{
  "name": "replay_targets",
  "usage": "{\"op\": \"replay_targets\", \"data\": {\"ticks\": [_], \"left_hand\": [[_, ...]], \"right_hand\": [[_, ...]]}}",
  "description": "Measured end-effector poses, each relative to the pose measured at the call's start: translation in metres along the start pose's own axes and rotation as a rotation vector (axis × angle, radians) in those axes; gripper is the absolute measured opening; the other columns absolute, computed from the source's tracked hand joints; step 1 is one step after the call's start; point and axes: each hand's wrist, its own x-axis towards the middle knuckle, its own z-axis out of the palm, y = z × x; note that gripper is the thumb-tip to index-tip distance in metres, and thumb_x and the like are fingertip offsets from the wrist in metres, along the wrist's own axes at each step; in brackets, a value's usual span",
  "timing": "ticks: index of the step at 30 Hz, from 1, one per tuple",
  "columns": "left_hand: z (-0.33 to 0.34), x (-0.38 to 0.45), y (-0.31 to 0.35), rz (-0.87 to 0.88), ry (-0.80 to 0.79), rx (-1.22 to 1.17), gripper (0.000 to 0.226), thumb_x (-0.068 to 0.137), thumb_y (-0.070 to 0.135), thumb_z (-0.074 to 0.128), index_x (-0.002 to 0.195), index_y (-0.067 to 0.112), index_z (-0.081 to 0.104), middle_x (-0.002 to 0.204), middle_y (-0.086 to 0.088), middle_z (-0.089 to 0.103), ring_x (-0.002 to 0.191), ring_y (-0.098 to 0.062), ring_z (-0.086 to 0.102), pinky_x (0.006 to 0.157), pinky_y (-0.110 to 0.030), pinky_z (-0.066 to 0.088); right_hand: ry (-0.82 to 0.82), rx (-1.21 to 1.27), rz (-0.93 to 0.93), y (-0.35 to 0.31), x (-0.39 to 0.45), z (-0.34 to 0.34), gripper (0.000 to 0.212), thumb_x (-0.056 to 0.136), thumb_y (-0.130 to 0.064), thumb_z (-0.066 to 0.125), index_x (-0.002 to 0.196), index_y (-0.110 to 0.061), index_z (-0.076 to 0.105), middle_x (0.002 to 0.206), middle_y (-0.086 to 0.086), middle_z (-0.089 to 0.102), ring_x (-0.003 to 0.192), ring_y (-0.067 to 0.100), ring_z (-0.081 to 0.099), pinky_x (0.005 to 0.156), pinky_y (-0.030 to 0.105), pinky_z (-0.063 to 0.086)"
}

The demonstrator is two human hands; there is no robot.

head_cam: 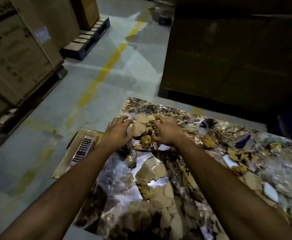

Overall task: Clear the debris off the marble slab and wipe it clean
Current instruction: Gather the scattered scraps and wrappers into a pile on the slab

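A dark, veined marble slab (159,104) lies low in front of me, littered with torn cardboard scraps (150,172), yellowish crumpled lumps (209,142), white shards (270,189) and a blue piece (243,142). Both my arms reach to its far left corner. My left hand (117,130) lies with curled fingers against a large cardboard piece (139,125). My right hand (166,131) curls its fingers round crumpled yellowish debris (151,124) on the other side of that piece. Whether the left hand really grips the cardboard is unclear.
A flat tan box (80,148) with a dark grid pattern sits on the floor by the slab's left edge. Cardboard cartons on pallets (19,54) stand at left; a tall dark crate (228,54) rises behind the slab. A yellow floor line (107,66) runs away between them.
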Motion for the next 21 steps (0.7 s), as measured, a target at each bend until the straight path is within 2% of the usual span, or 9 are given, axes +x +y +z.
{"op": "replay_targets", "data": {"ticks": [3, 6, 10, 14, 17, 19, 21], "left_hand": [[0.007, 0.015, -0.015, -0.079, -0.071, -0.032, 0.051, 0.094, 0.04, 0.059, 0.141, 0.026, 0.047, 0.148, -0.008, 0.041, 0.131, -0.033, 0.043, 0.105, -0.046, 0.04], [0.019, 0.024, -0.021, -0.12, -0.209, -0.047, 0.061, 0.093, 0.039, 0.058, 0.148, 0.026, 0.036, 0.152, -0.011, 0.035, 0.133, -0.034, 0.041, 0.107, -0.047, 0.04], [0.031, 0.031, -0.024, -0.088, -0.284, -0.081, 0.067, 0.092, 0.041, 0.063, 0.149, 0.024, 0.033, 0.153, -0.012, 0.032, 0.134, -0.033, 0.041, 0.109, -0.046, 0.04], [0.042, 0.038, -0.025, -0.075, -0.356, -0.093, 0.076, 0.091, 0.041, 0.066, 0.154, 0.024, 0.027, 0.161, -0.009, 0.022, 0.141, -0.034, 0.035, 0.113, -0.046, 0.038], [0.051, 0.042, -0.025, -0.057, -0.378, -0.078, 0.077, 0.09, 0.036, 0.068, 0.155, 0.022, 0.029, 0.164, -0.007, 0.017, 0.145, -0.033, 0.029, 0.114, -0.043, 0.033], [0.058, 0.042, -0.023, -0.042, -0.37, -0.107, 0.074, 0.089, 0.028, 0.068, 0.154, 0.021, 0.033, 0.162, -0.007, 0.02, 0.145, -0.032, 0.029, 0.114, -0.041, 0.033], [0.064, 0.04, -0.02, -0.024, -0.351, -0.178, 0.07, 0.086, 0.02, 0.068, 0.15, 0.02, 0.04, 0.16, -0.008, 0.024, 0.143, -0.031, 0.032, 0.114, -0.039, 0.034]], "right_hand": [[-0.045, -0.072, 0.026, -0.006, 0.024, 0.004, 0.091, 0.081, -0.064, 0.069, 0.156, -0.029, 0.03, 0.163, 0.011, 0.024, 0.146, 0.037, 0.026, 0.113, 0.053, 0.032], [-0.097, -0.108, 0.007, -0.013, 0.043, 0.012, 0.106, 0.07, -0.073, 0.073, 0.156, -0.034, 0.026, 0.166, 0.006, 0.018, 0.15, 0.038, 0.017, 0.118, 0.059, 0.022], [-0.124, -0.167, -0.019, -0.02, 0.06, 0.018, 0.114, 0.062, -0.073, 0.078, 0.156, -0.037, 0.024, 0.167, 0.005, 0.015, 0.151, 0.038, 0.013, 0.119, 0.066, 0.015], [-0.247, -0.164, 0.051, -0.025, 0.064, 0.028, 0.126, 0.058, -0.067, 0.085, 0.156, -0.051, 0.007, 0.17, 0.005, -0.002, 0.153, 0.046, -0.001, 0.11, 0.081, 0.01], [-0.307, -0.132, 0.092, -0.024, 0.06, 0.045, 0.13, 0.054, -0.065, 0.088, 0.153, -0.058, 0.003, 0.171, 0.002, -0.005, 0.151, 0.047, 0.003, 0.108, 0.079, 0.023], [-0.285, -0.087, 0.102, -0.019, 0.058, 0.054, 0.123, 0.054, -0.064, 0.088, 0.151, -0.059, 0.012, 0.171, 0.0, 0.001, 0.149, 0.046, 0.009, 0.106, 0.07, 0.034], [-0.227, -0.014, 0.096, -0.014, 0.056, 0.056, 0.105, 0.058, -0.056, 0.085, 0.147, -0.056, 0.029, 0.168, -0.001, 0.013, 0.144, 0.045, 0.017, 0.1, 0.061, 0.045]]}}
